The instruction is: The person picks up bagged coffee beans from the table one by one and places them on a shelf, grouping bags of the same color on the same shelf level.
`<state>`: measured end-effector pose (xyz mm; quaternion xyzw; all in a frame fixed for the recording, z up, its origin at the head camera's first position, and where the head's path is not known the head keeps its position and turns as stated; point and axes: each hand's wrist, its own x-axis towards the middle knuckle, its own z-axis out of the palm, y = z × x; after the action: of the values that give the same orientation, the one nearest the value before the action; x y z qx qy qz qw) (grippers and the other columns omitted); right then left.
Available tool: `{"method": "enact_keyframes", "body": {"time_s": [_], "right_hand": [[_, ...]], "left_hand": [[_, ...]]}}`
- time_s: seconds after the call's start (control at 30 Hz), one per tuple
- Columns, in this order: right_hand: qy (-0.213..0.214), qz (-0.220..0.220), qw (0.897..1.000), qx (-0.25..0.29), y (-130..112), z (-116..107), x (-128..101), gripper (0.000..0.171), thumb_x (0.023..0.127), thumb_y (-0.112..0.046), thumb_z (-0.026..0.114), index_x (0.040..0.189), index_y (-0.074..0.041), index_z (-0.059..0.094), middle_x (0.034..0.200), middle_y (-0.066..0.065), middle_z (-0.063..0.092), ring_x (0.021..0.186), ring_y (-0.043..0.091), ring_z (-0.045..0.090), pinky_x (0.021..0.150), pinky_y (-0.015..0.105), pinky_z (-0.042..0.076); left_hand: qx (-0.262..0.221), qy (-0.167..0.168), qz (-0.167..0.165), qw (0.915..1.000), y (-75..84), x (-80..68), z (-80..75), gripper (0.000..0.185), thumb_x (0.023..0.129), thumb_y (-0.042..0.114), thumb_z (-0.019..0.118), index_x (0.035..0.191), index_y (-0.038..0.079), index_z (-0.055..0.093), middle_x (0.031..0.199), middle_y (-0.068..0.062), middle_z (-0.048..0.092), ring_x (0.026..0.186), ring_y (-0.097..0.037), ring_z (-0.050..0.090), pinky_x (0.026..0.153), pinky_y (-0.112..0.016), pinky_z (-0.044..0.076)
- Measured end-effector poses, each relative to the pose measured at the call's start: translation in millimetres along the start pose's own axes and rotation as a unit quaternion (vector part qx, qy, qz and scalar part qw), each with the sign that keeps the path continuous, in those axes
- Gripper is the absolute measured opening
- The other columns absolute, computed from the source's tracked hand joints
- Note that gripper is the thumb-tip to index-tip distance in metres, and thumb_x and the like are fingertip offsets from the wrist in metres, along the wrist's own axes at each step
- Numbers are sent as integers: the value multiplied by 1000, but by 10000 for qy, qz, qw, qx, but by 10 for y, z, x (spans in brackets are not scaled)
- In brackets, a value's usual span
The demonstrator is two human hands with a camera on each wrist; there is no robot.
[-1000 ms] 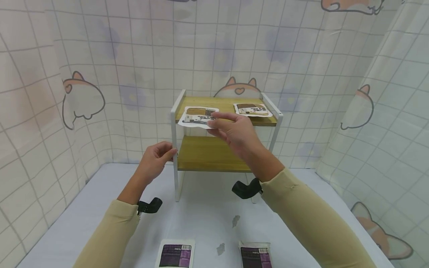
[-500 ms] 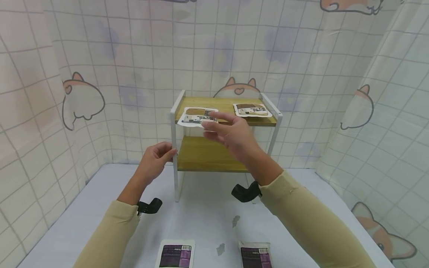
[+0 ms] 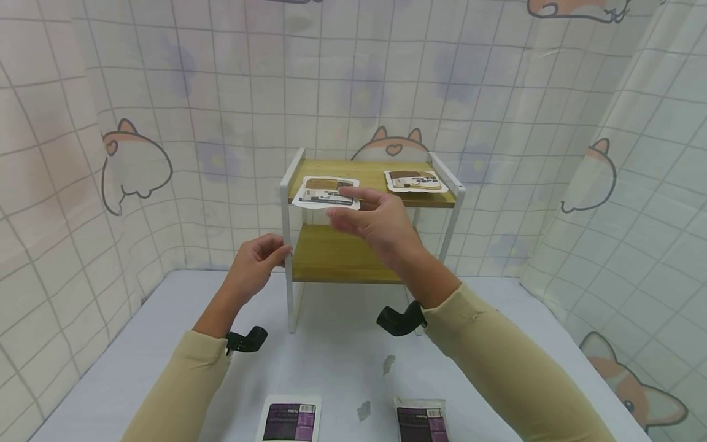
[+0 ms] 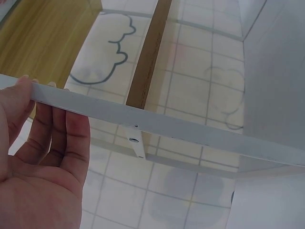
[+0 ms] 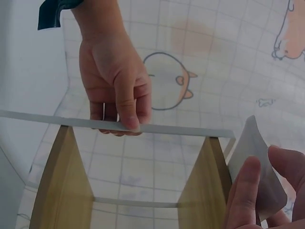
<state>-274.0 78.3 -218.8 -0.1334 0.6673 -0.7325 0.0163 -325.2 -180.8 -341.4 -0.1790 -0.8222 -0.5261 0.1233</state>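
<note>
Tiled curtain [image 3: 166, 80] with cartoon cats wraps the room, a pale grey table [image 3: 337, 362] below. On it stands the two-tier wooden shelf [image 3: 345, 253]; left hand [image 3: 255, 265] curls round its white front post. Right hand [image 3: 375, 222] pinches a packet [image 3: 323, 191] at the top tier's front-left edge. Two purple packets [image 3: 289, 420] lie nearest.

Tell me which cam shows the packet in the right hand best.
Head view: the packet shows whole, printed face up at the top shelf's front left, pinched by the right hand. The right wrist view shows only its pale corner between fingers. The left wrist view misses it.
</note>
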Motion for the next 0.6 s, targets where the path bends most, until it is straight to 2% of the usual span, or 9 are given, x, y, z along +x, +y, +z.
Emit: {"method": "enact_keyframes", "body": {"time_s": [0.07, 0.33, 0.43, 0.6], "right_hand": [[37, 5, 10000, 4, 2, 1, 0, 50, 89, -13, 80, 137, -15, 66, 125, 10, 69, 102, 24, 76, 99, 31, 56], [80, -72, 9998, 138, 6, 3, 1, 50, 90, -10, 79, 138, -13, 65, 121, 13, 69, 105, 27, 76, 94, 31, 58], [88, -122, 9998, 141, 14, 6, 8, 50, 89, -10, 80, 137, -12, 65, 118, 13, 69, 101, 26, 76, 95, 32, 59], [149, -190, 9997, 62, 26, 7, 22, 47, 88, -11, 82, 133, -15, 69, 115, 13, 70, 98, 24, 77, 94, 33, 59]], "left_hand": [[-2, -1, -21, 10000, 0, 0, 0, 35, 103, 36, 62, 119, 5, 68, 111, -11, 71, 101, -25, 65, 88, -25, 56], [-87, -22, -16, 10000, 8, -1, 4, 35, 103, 35, 62, 118, 5, 68, 112, -13, 71, 102, -26, 66, 99, -51, 55], [-88, -14, -30, 10000, 12, -1, 4, 34, 103, 35, 62, 118, 5, 68, 112, -13, 71, 102, -26, 65, 99, -52, 55], [-37, -25, -100, 9999, 14, 0, 5, 37, 103, 37, 62, 121, 4, 67, 114, -12, 71, 102, -26, 65, 97, -43, 56]]}}
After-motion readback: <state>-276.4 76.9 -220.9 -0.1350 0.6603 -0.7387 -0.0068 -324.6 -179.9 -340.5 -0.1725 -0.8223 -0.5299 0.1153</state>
